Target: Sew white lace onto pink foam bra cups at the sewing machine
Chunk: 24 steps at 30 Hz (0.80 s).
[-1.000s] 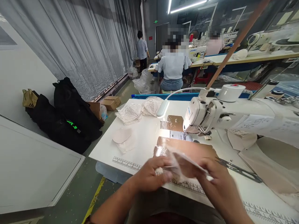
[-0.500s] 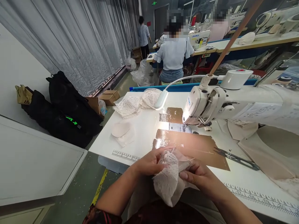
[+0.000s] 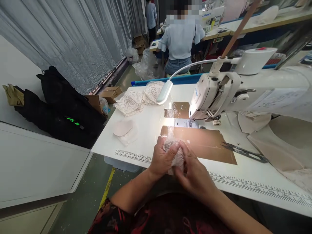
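My left hand [image 3: 161,160] is closed around a bunched piece of pale lace fabric [image 3: 179,160], its thumb lying across the top. From the other side, my right hand [image 3: 195,167] presses its fingers onto the same piece; its lower fingers are blurred. Much of the fabric is hidden between the palms. Both hands are at the table's front edge, just before the brown covering [image 3: 207,143] below the needle area. Beyond them stands a white sewing machine [image 3: 209,94] with its lamp [image 3: 164,92] lit.
Two stacks of lace pieces [image 3: 130,103] lie at the back left, with smooth pale pieces [image 3: 124,129] nearer. Dark scissors [image 3: 246,151] and beige fabric [image 3: 287,149] lie on the right. A printed ruler [image 3: 258,187] runs along the front edge. A seated person [image 3: 179,42] works ahead.
The lace fabric, previously hanging loose between my hands, is now bunched up. Both hands have come closer together and moved up slightly. The camera view has tilted down.
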Motion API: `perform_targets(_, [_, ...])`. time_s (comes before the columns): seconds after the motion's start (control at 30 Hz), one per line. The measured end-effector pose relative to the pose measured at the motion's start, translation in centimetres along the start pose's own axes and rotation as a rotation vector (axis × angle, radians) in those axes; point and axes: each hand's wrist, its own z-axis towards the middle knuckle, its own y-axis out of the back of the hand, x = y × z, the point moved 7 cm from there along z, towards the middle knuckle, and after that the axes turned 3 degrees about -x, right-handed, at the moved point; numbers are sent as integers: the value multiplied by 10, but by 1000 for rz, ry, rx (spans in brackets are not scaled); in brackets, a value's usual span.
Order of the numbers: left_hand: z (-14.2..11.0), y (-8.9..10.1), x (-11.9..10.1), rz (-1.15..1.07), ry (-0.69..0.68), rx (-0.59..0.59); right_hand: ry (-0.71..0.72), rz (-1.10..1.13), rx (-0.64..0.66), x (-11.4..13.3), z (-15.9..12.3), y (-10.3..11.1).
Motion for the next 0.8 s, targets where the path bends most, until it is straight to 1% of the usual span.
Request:
perform_targets(0.07, [-2,-3,2,-100,52,35,-102,-129,50,-19,0,2])
perform_targets(0.1, [-3,-3,3,-132,80,47,-142,-186,48,-30,1,7])
perform_targets(0.13, [-4,-1,4,-154,110,55,-174,-237,41,-41,1,15])
perform_targets(0.2, [-6,3,7,-191,159,58,-205,-295,-23,-55,2,33])
perform_targets(0.23, [-6,5,8,-205,174,57,-216,-274,-61,-59,2,42])
perform_targets(0.27, [-7,6,9,-216,185,60,-221,-207,-93,-60,2,49])
perform_targets(0.33, [-9,6,11,-230,200,93,-205,38,-95,-52,5,53])
perform_targets(0.4, [-11,2,13,-228,210,142,-137,296,-16,-35,11,47])
perform_targets(0.43, [-12,0,14,-222,208,162,-89,375,36,-24,14,42])
perform_targets(0.5, [-14,-1,13,-202,184,181,-28,426,135,-8,21,32])
perform_targets(0.53, [-14,0,13,-190,166,181,-31,432,180,-5,23,27])
perform_targets(0.6, [-14,5,12,-166,137,167,-115,487,300,-7,24,15])
perform_targets(0.7, [-13,14,13,-123,130,134,-286,679,527,-13,16,-2])
perform_targets(0.73, [-13,16,14,-105,131,127,-323,735,575,-14,13,-5])
perform_targets(0.77, [-13,17,15,-85,132,123,-349,767,583,-15,12,-6])
perform_targets(0.8, [-13,17,15,-64,130,123,-357,771,551,-17,14,-4])
